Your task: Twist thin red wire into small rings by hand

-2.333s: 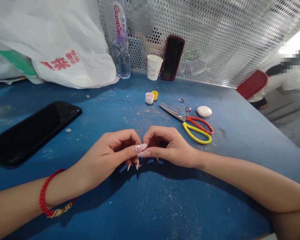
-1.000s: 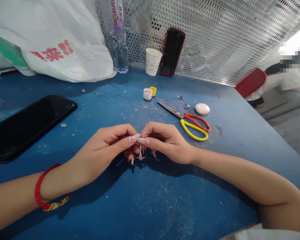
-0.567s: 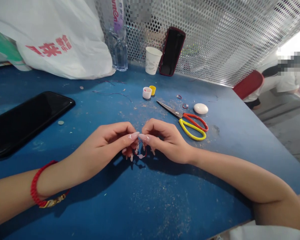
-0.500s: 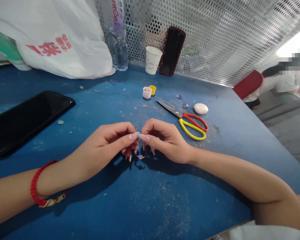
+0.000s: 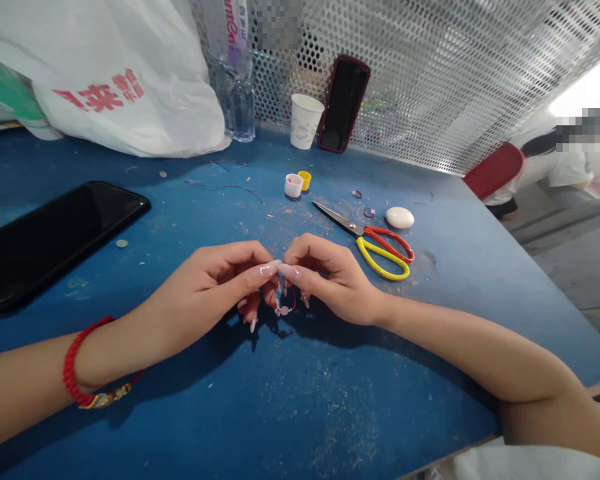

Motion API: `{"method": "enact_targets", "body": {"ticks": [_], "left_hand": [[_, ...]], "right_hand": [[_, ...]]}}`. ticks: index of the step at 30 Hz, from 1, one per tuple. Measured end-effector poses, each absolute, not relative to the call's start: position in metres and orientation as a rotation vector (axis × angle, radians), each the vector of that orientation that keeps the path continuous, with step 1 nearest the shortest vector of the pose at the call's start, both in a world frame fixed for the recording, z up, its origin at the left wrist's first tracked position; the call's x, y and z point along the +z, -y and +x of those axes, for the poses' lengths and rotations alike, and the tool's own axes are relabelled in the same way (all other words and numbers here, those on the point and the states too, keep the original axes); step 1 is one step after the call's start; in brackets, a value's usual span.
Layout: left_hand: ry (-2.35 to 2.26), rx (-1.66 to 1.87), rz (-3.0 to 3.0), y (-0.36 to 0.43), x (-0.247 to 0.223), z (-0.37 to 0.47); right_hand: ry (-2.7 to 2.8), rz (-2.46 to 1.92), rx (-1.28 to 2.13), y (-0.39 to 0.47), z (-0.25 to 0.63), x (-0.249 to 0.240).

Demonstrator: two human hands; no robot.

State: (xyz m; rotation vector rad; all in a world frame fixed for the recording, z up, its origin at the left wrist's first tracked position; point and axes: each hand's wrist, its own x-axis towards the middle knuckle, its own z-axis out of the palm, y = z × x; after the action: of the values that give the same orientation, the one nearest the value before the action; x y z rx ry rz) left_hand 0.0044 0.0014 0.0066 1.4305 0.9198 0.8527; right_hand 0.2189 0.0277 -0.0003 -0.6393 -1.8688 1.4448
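At far left, flat on the scuffed blue table [image 5: 310,400], a large black phone [image 5: 60,243] with a dark screen; behind, a bulging white plastic bag [image 5: 150,53] with red lettering. Around the near wrist, a red braided bracelet [image 5: 71,363] with a gold-coloured piece. Next, the left hand [image 5: 215,283], thumb and forefinger pinched on the top of a small dark-red cord loop [image 5: 285,311] with a pale pink bead, hanging between both hands; beyond, thin dark threads [image 5: 225,187] and a clear plastic bottle [image 5: 237,100]. Farther back, a small white cup [image 5: 293,187] beside a small yellow cup [image 5: 305,179], and a white patterned paper cup [image 5: 305,125]. Then the right hand [image 5: 340,283], likewise pinching the loop, exact grip hidden by the thumbs. Rightward, a dark upright phone in a dark-red case [image 5: 344,103], two tiny cord rings [image 5: 373,213], red-and-yellow-handled scissors [image 5: 361,231], a glossy white oval object [image 5: 399,217], and a red chair [image 5: 497,170].
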Motion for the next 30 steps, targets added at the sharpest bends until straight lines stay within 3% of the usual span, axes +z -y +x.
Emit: {"method": "enact_targets", "body": {"ticks": [17,30], "left_hand": [[-0.980,0.864,1.532,-0.0009,0.0067,0.0028],[-0.923,0.850,1.481,-0.0030,0.0077,0.0030]], "right_hand": [[1.838,-0.705,1.561,-0.0294,0.2158,-0.0001],[1.956,-0.615,1.386,-0.0277,0.2186,0.0020]]}}
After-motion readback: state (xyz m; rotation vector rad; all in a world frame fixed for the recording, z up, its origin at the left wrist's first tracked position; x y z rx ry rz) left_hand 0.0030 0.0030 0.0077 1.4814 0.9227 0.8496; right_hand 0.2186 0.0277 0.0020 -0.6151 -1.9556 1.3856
